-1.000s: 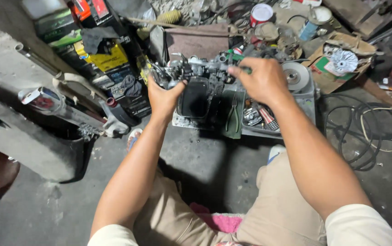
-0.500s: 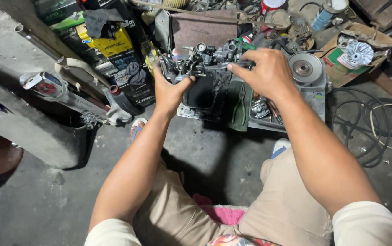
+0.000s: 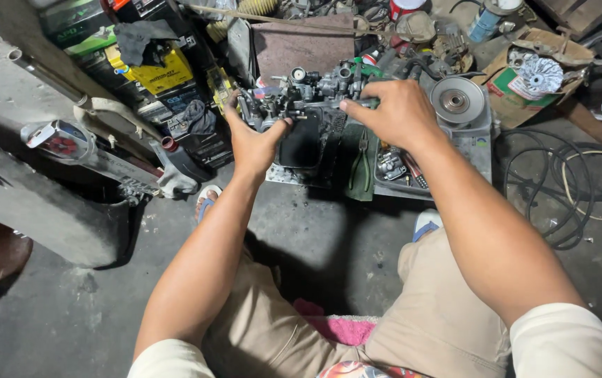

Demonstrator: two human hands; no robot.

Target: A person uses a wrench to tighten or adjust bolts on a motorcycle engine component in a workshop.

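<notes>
A greasy grey metal engine part with several round caps and fittings, a carburettor assembly, is held up in front of me over a metal tray. My left hand grips its left end from below. At the right end, my right hand closes over the top, fingers wrapped around the part. Under the part stands a dark square container in the tray.
The metal tray holds small parts, green-handled pliers and a round metal disc. Boxes and car batteries stand at the back left, a pipe and concrete ledge to the left, black cables on the right floor.
Both hands have kept hold of the part and lifted it slightly toward me. My view has tilted down and closer, so the clutter sits higher in the frame.
</notes>
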